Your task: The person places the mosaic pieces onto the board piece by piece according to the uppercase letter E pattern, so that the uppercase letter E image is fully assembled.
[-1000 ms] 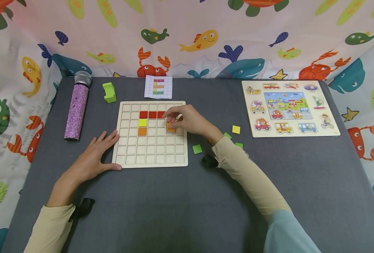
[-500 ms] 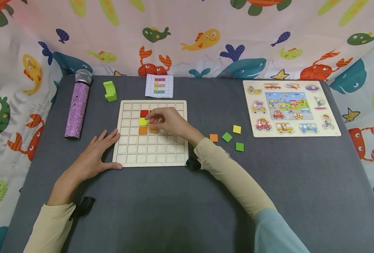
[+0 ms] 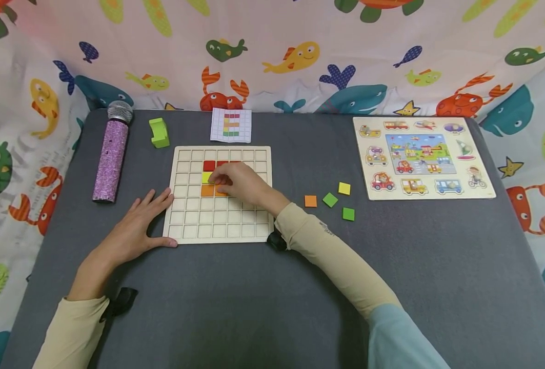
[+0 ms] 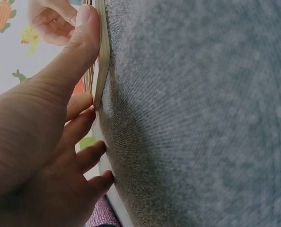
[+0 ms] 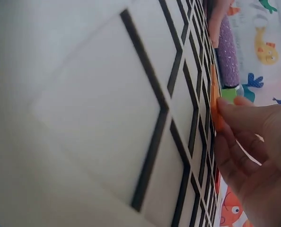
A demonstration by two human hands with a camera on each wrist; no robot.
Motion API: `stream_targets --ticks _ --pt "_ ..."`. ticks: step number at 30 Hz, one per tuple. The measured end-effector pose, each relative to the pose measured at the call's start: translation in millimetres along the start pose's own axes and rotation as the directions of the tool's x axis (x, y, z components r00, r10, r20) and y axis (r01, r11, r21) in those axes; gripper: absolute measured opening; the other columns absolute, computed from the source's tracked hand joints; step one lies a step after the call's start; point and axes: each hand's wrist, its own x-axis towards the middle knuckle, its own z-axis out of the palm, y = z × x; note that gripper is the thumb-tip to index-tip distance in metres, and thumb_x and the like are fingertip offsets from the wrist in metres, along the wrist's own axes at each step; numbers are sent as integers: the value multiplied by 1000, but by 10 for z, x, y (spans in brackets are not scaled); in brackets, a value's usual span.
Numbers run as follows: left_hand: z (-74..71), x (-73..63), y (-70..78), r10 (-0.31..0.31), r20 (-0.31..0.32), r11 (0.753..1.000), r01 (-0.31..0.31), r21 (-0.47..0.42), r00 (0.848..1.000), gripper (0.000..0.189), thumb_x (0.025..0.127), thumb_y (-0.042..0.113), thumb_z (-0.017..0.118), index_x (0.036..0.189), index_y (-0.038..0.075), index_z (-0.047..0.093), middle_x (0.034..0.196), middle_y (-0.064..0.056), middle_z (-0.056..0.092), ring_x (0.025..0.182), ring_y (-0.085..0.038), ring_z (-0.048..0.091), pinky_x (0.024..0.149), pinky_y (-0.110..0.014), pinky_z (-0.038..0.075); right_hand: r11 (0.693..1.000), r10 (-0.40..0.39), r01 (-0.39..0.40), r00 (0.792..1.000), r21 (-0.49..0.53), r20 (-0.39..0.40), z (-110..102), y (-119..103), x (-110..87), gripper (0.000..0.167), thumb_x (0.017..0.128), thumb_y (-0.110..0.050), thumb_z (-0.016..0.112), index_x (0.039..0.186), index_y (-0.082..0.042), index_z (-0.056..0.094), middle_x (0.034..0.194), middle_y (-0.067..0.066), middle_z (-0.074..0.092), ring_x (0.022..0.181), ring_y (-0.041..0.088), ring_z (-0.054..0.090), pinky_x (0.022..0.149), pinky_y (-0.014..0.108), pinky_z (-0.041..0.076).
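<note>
A wooden grid board (image 3: 226,221) lies on the table, with red tiles (image 3: 209,166), a yellow tile (image 3: 206,177) and orange tiles (image 3: 207,190) set in its squares. Over the board's middle, my right hand (image 3: 246,185) pinches an orange tile (image 5: 218,116) beside the other orange one; in the right wrist view the thumb lies on it at grid level. Part of the red row is hidden by that hand. My left hand (image 3: 134,229) rests with spread fingers at the board's left edge, its thumb (image 4: 83,28) touching the near corner.
Right of the board lie an orange tile (image 3: 310,201), green tiles (image 3: 329,200) and a yellow tile (image 3: 344,188). A pattern card (image 3: 231,125) sits behind it. Farther out are a purple microphone (image 3: 110,161), a green block (image 3: 159,133) and a picture puzzle (image 3: 424,159).
My right hand has moved left over the board, carrying the orange tile from the right columns to the square beside the first orange tile. My left hand has stayed put.
</note>
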Motion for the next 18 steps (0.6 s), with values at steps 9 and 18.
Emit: stream_targets --ticks 9,18 --pt "5 -1 -4 1 0 1000 -1 2 1000 107 72 41 85 154 3 27 161 -16 19 147 -44 6 118 -58 -3 1000 7 -7 1000 4 -6 -110 -45 -134 23 92 -8 68 115 -6 70 106 2 69 95 11 60 83 19 48" --pt "11 -2 -7 12 -8 1000 -12 -7 1000 107 72 39 85 154 3 27 161 -16 19 147 -44 5 119 -57 -4 999 26 -25 999 24 -46 -573 112 -687 29 90 -3 69 119 -1 67 110 11 69 97 17 61 87 30 53"
